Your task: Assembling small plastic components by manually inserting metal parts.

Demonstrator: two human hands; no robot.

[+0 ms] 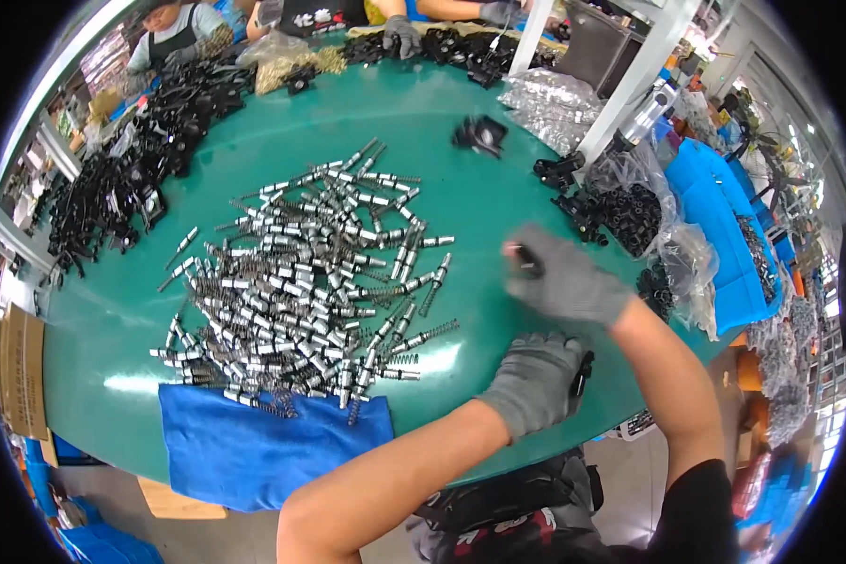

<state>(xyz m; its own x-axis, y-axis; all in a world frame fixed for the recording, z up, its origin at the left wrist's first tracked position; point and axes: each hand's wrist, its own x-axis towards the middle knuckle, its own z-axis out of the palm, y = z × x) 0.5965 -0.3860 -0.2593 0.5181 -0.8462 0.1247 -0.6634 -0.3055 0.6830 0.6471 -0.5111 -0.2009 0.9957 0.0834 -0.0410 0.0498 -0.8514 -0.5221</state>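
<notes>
My left hand (536, 381), in a grey glove, rests low over the near right of the table, its fingers closed around a black part (584, 372) whose end sticks out on the right side. Just above it, my right hand (569, 277), also gloved in grey, is blurred by motion. Its fingers are curled around something small and dark (528, 260) that I cannot make out. To the left of both hands spreads a large heap of silver metal pins with coil springs (301, 282). A blurred black part (479, 136) appears farther back on the table.
A blue cloth (273, 451) hangs over the near edge of the green table (423, 113). Black parts (141, 141) are piled at the far left. On the right are black rings (630, 216), a white post (639, 80) and a blue bin (719, 226). Co-workers sit across.
</notes>
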